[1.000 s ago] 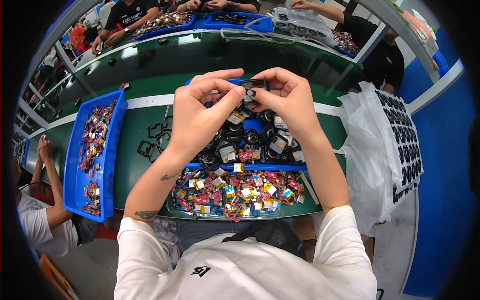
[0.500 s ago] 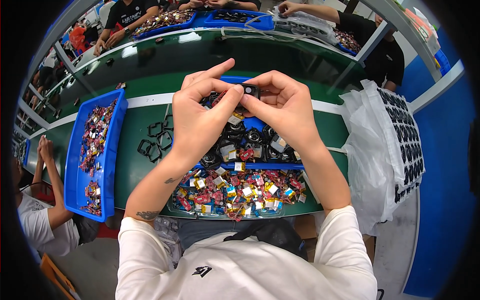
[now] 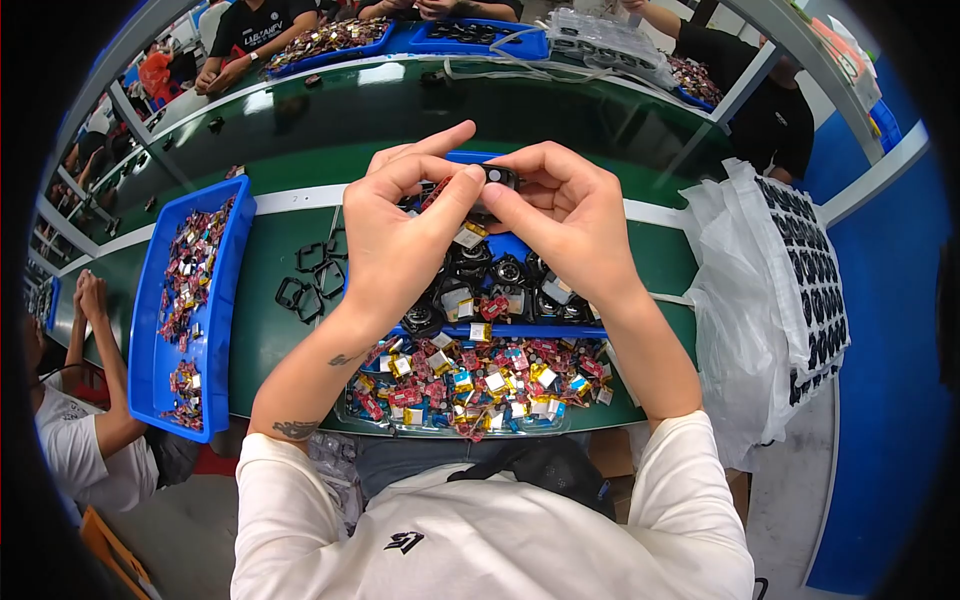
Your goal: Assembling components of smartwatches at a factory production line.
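Note:
Above the parts in front of me, both hands meet on a small black watch case (image 3: pixel 501 176). The thumb and fingers of my left hand (image 3: pixel 400 225) pinch its left end, with the index finger stretched forward. A red circuit board (image 3: pixel 436 192) shows beside those fingers; whether it is joined to the case I cannot tell. My right hand (image 3: pixel 575 215) grips the case from the right, thumb on the near side and fingers curled behind. Below lies a blue tray (image 3: pixel 540 331) of black watch cases (image 3: pixel 508 270). Nearer me is a heap of red circuit boards with small batteries (image 3: pixel 480 385).
At left stands a long blue bin (image 3: pixel 222 370) of circuit boards. Black frames (image 3: pixel 310 280) lie beside my left forearm. Plastic-wrapped trays of black parts (image 3: pixel 805 270) stack at right. Beyond the white rail runs a green belt (image 3: pixel 400 110), with co-workers and blue trays behind it.
My hands stay nearly in place; the watch case and thumbs shift slightly. Pieces on the belt slide a little left. The co-worker's hand at upper right moves off the plastic-covered stack.

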Motion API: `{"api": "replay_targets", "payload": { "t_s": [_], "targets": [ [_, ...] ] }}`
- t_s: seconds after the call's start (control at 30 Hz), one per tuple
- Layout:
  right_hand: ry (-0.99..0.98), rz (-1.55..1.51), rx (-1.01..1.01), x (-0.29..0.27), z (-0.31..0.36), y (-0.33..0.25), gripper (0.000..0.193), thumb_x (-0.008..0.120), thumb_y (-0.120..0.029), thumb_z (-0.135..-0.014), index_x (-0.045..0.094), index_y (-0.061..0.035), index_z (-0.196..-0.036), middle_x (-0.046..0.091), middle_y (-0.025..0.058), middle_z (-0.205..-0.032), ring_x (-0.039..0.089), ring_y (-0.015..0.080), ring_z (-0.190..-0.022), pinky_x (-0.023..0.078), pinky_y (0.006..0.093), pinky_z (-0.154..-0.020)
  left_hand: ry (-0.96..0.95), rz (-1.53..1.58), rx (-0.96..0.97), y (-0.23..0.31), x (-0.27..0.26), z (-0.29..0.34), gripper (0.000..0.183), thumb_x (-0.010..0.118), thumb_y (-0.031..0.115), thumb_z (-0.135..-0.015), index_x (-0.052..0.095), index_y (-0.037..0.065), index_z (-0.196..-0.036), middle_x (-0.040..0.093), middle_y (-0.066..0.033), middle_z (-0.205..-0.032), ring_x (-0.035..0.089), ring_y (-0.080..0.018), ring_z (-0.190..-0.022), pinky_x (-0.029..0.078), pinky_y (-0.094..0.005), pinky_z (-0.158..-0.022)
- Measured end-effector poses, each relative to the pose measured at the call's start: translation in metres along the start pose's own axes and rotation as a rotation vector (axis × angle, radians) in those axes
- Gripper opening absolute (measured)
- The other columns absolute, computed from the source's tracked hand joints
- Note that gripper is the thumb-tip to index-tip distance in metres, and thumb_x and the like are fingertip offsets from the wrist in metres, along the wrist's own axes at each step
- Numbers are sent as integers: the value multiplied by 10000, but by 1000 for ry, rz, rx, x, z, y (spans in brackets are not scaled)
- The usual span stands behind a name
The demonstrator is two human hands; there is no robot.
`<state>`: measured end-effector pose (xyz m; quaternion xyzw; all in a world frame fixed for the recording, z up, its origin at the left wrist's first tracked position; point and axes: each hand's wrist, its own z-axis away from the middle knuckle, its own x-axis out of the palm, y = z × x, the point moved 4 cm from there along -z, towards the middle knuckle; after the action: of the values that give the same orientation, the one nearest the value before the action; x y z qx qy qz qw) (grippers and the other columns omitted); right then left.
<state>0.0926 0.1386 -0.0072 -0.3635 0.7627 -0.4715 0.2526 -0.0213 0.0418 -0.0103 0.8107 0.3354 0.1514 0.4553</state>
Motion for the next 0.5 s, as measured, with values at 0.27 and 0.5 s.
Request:
{"api": "replay_targets", "payload": {
  "t_s": [0.27, 0.5],
  "targets": [
    [119, 20, -84, -6, 0, -2, 117, 639, -45, -829, 613, 47, -897, 651, 70, -791, 632, 86, -712, 522, 207, -642, 18, -315, 275, 14, 4, 1, 104, 705, 96, -754, 715, 39, -840, 667, -118, -1062, 563, -224, -1001, 441, -332, -872],
    [143, -89, 7, -19, -7, -6, 133, 649, -29, -806, 627, 41, -918, 656, 77, -803, 626, 84, -687, 518, 203, -613, -18, -184, 210, 15, -1, 0, 93, 708, 64, -756, 703, 16, -835, 685, -93, -885, 602, -157, -783, 474, -271, -715]
  ]
}}
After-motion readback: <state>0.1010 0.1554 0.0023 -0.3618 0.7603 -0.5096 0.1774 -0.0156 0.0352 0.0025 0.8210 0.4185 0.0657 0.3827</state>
